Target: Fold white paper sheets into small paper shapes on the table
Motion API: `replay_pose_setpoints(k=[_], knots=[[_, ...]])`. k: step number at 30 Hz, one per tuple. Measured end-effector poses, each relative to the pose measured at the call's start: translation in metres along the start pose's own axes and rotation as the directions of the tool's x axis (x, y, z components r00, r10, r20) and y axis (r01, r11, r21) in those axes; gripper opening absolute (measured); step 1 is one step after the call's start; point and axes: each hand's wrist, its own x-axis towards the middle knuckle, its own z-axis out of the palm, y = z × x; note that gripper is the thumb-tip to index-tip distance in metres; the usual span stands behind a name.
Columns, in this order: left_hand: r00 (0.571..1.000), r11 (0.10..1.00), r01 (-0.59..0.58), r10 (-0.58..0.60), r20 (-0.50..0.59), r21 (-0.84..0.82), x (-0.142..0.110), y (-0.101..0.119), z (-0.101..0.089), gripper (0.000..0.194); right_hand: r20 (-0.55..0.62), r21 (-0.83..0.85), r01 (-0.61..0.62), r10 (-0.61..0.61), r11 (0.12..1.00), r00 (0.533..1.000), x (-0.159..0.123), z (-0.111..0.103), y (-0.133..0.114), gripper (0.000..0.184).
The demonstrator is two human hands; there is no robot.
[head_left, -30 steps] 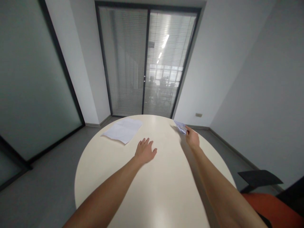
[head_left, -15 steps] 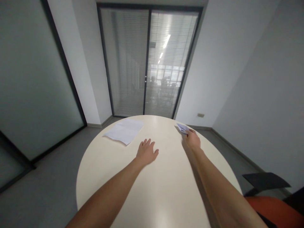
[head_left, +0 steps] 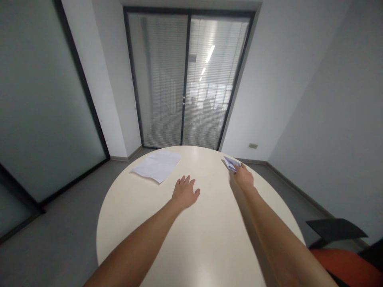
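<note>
My left hand [head_left: 184, 192] lies flat and open on the round cream table [head_left: 194, 239], fingers stretched out, holding nothing. My right hand [head_left: 243, 177] reaches to the table's far right edge, its fingers pinched on a small folded piece of white paper [head_left: 231, 162] that rests on the tabletop there. A larger creased white sheet [head_left: 157, 165] lies flat at the far left of the table, apart from both hands.
A sliding glass door with blinds [head_left: 187, 77] stands behind the table. A frosted glass partition [head_left: 38, 99] is on the left, a white wall on the right. An orange chair with a black armrest [head_left: 335, 229] sits at the lower right.
My right hand has lowered the folded paper toward the table's far right edge. My left hand has stayed flat in place. The view shifted slightly.
</note>
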Motion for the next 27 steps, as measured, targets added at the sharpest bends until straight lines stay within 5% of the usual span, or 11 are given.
replay_pose_setpoints(k=[5,9,16,21,27], knots=[[1.000,1.000,-0.004,0.003,-0.015,-0.004,0.000,0.002,-0.002,0.055,0.033,-0.098,0.060,-0.057,0.993,0.998,-0.016,-0.017,-0.031,0.043],[0.997,1.000,0.013,-0.012,-0.077,0.010,0.004,-0.001,-0.011,0.049,0.180,-0.164,0.135,-0.105,0.977,0.978,-0.037,-0.025,-0.062,0.032],[0.907,0.916,0.359,-0.297,-0.297,0.179,0.010,-0.045,-0.027,0.054,0.274,-0.218,0.143,-0.080,0.965,0.958,-0.076,-0.023,-0.080,0.039],[0.875,0.869,0.475,-0.450,-0.180,0.140,0.009,-0.065,-0.023,0.046,0.281,-0.138,0.171,-0.127,0.975,0.951,-0.081,-0.024,-0.063,0.039],[0.931,0.915,0.363,-0.350,-0.101,0.174,0.010,-0.057,-0.029,0.035,0.278,-0.094,0.165,-0.133,0.982,0.951,-0.082,-0.024,-0.058,0.038]])
